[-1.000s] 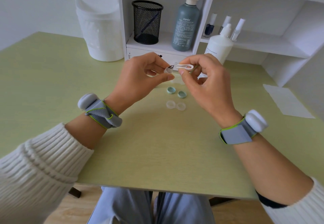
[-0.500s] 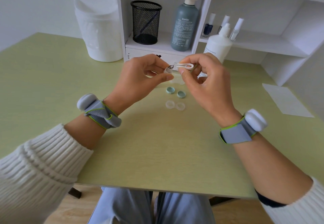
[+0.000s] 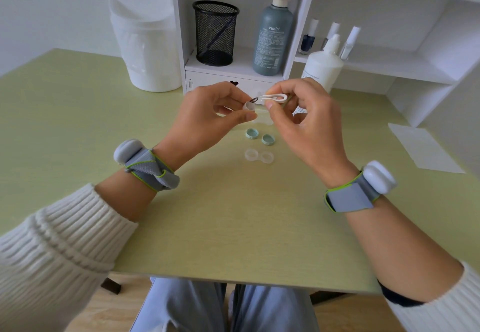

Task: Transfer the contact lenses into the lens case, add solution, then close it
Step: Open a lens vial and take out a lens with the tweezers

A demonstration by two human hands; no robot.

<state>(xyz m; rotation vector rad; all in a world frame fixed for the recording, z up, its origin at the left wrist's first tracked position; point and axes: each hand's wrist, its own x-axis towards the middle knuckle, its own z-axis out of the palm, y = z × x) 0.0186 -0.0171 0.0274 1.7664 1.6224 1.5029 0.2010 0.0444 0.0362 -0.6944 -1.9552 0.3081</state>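
Far left, a white lidded bin [image 3: 145, 40] stands at the back of the green table [image 3: 233, 214]. My left hand [image 3: 207, 121] is raised over mid-table, thumb and fingers pinching a small clear cup [image 3: 248, 106] with its mouth facing right. On the shelf behind it is a black mesh cup [image 3: 215, 32]. Below the hands, two teal caps [image 3: 252, 133] lie side by side on the table, off the lens case [image 3: 259, 156]. The case is clear with twin wells and sits uncapped just in front of the caps; I can't tell what's in the wells. White tweezers [image 3: 274, 97] point left, their dark tip at the clear cup's mouth. The lens itself is too small to make out, so I can't say whether it's in the tip or in the cup. A grey-green bottle [image 3: 272, 35] stands upright on the shelf. My right hand [image 3: 306, 123] is level with the left, thumb and forefinger gripping the tweezers at the looped end, the other fingers curled. The white solution bottle [image 3: 322, 69] stands on the table just behind that hand, cap on. Far right, a paper sheet [image 3: 426, 147] lies flat on the table, well apart from the case.
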